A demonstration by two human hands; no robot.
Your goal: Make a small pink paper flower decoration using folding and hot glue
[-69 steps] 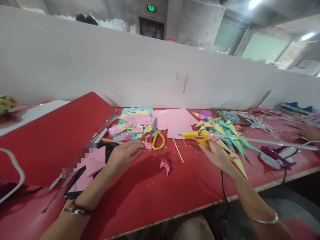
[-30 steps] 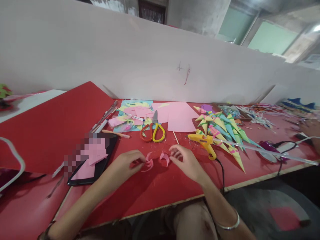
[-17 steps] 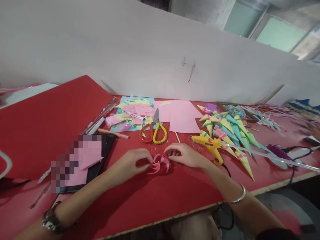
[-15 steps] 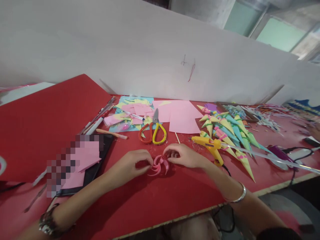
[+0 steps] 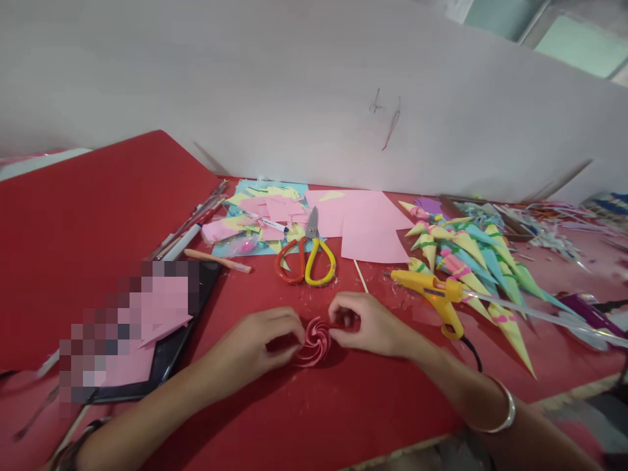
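Note:
A pink paper swirl of curved strips lies low over the red table, between my two hands. My left hand pinches its left edge between thumb and fingers. On the right side, my right hand has its thumb and fingertips closed at the swirl's edge. Just beyond them are scissors with one red and one yellow handle. To the right, a yellow glue gun rests with a long clear glue stick in it.
Paper cones are heaped at the right. Pink sheets and paper scraps lie at the back by the wall. A black tray with pink paper and a large red board are at the left.
The view has shifted a little. The pink strips, earlier spread in an open arc, now form a rounder, closed swirl. My hands remain at its two sides.

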